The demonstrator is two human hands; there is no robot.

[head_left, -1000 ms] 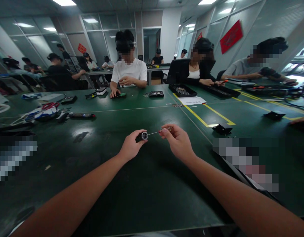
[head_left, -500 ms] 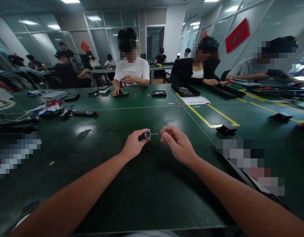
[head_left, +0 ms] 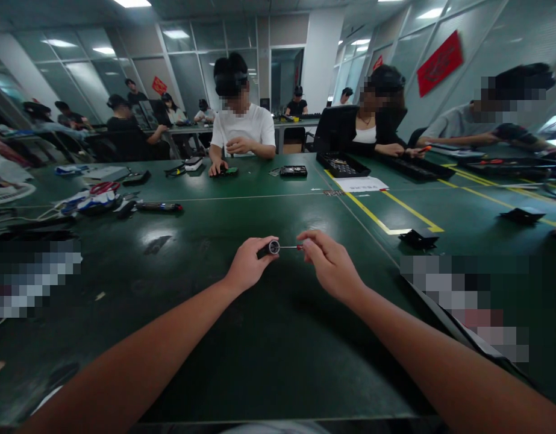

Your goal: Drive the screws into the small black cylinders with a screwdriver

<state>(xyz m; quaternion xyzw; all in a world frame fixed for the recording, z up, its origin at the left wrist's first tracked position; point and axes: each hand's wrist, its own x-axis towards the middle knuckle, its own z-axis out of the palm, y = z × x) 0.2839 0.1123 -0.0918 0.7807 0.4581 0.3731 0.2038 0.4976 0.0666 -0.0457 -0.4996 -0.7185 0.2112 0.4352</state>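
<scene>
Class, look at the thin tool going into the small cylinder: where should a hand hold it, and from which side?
Hold the thin tool by its red handle end, coming from the right, as the right hand does. Its metal tip points left into the small cylinder pinched by the left hand, so only the handle end is free.

We see a dark green table (head_left: pixel 259 337) marked with yellow tape lines (head_left: pixel 386 211). On it lie a black tray (head_left: pixel 343 164), a white sheet (head_left: pixel 361 184) and a pen-like tool (head_left: pixel 159 207).

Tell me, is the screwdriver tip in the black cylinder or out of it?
In, as far as shows: the thin shaft runs level from the right hand to the cylinder's round end, held by the left hand. Depth cannot be told.
</scene>
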